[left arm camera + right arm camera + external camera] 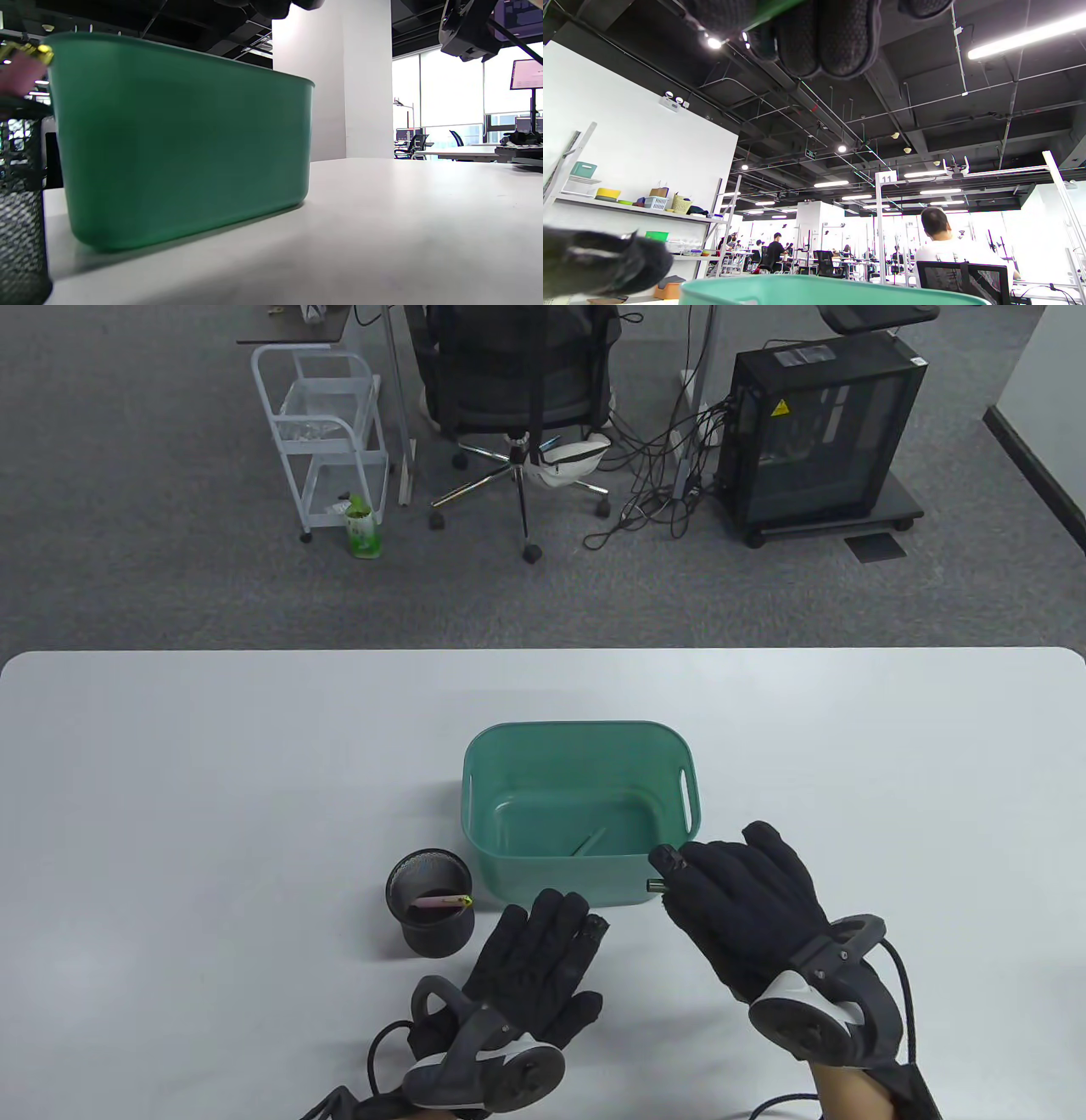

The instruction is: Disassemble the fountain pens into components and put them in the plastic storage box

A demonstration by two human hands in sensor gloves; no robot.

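Observation:
The green plastic storage box (pixel 484 780) stands mid-table with a thin green pen part (pixel 588 842) lying on its floor. My right hand (pixel 674 875) is at the box's near right corner, fingers curled round a dark green pen piece (pixel 655 886) whose end pokes out to the left. In the right wrist view that green piece (pixel 772 10) shows between the fingers (pixel 840 38) above the box rim (pixel 818 292). My left hand (pixel 568 920) lies on the table just in front of the box, fingers straight, holding nothing. The left wrist view faces the box wall (pixel 182 144).
A black mesh pen cup (pixel 430 929) stands left of the box and holds a pink pen with a yellow clip (pixel 441 902); both the cup (pixel 21 212) and the pen (pixel 21 72) show in the left wrist view. Beyond the table's far edge are a chair and a computer case.

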